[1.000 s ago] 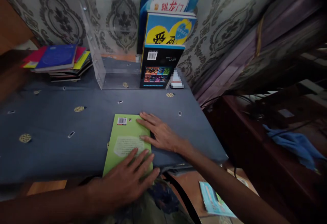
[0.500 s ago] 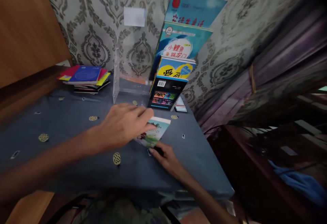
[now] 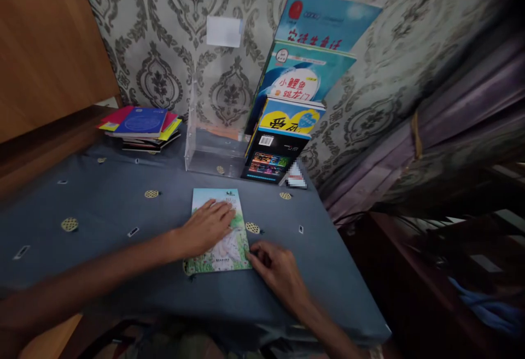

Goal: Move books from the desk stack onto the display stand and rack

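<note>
Moved down from its tilt since half a second ago, the thin paper book with blue-green illustrated cover (image 3: 229,248) is lying flat on the grey-blue patterned tablecloth (image 3: 328,293). The bare left hand (image 3: 209,229) is resting upon it, fingers slightly spread; the bare right hand (image 3: 279,269) is curling at its lower right edge, whether pinching, I cannot tell. Uneven pushing could be bending that corner.
</note>
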A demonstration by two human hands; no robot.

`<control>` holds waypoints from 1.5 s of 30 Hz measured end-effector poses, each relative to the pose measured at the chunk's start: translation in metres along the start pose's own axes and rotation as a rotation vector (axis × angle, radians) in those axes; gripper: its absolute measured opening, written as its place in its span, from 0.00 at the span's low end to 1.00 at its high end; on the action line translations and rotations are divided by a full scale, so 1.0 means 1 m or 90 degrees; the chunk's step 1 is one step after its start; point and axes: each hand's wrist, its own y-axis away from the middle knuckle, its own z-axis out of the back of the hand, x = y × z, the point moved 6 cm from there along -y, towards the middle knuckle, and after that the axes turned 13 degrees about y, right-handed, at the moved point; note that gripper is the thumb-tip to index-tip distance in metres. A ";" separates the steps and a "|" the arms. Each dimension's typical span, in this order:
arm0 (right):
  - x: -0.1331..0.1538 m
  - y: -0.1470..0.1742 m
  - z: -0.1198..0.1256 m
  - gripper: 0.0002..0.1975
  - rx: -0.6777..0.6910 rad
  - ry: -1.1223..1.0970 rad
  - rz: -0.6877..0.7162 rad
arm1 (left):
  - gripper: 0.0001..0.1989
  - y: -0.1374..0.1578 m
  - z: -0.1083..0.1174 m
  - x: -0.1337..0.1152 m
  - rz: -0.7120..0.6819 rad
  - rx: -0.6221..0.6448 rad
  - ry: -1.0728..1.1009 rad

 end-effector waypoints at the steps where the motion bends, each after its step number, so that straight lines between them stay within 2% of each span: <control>1: 0.005 -0.004 0.001 0.09 -0.014 0.005 0.020 | 0.19 0.010 -0.010 0.000 0.010 -0.001 -0.004; 3: 0.019 -0.015 0.005 0.10 -0.048 0.009 0.073 | 0.24 0.025 -0.021 0.006 0.035 0.008 -0.004; 6: 0.051 -0.039 0.003 0.11 -0.063 0.004 0.172 | 0.29 0.038 -0.025 0.032 0.086 0.026 0.017; 10: 0.094 -0.074 -0.019 0.21 -0.004 0.002 0.289 | 0.31 0.053 -0.017 0.071 0.174 0.005 0.053; 14: 0.113 -0.103 -0.052 0.28 0.078 0.051 0.332 | 0.26 0.063 -0.007 0.074 0.152 -0.037 0.056; 18: 0.098 -0.123 -0.064 0.32 0.113 0.093 0.311 | 0.29 0.060 -0.009 0.074 0.177 -0.018 0.055; 21: 0.068 -0.127 -0.056 0.32 0.098 0.125 0.277 | 0.35 0.057 -0.013 0.077 0.202 0.005 0.062; 26: 0.017 -0.121 -0.036 0.30 0.054 0.152 0.214 | 0.38 0.057 -0.014 0.080 0.210 0.024 0.079; 32: 0.002 -0.116 -0.034 0.29 0.060 0.142 0.181 | 0.38 0.056 -0.010 0.079 0.186 0.043 0.076; 37: 0.002 -0.119 -0.033 0.27 0.036 0.128 0.176 | 0.38 0.043 -0.013 0.060 0.106 0.126 0.075; 41: -0.001 -0.120 -0.034 0.27 0.037 0.114 0.169 | 0.39 0.032 -0.020 0.013 -0.024 0.210 0.107; 45: -0.003 -0.121 -0.034 0.27 0.030 0.096 0.169 | 0.40 0.031 -0.024 -0.037 -0.139 0.255 0.155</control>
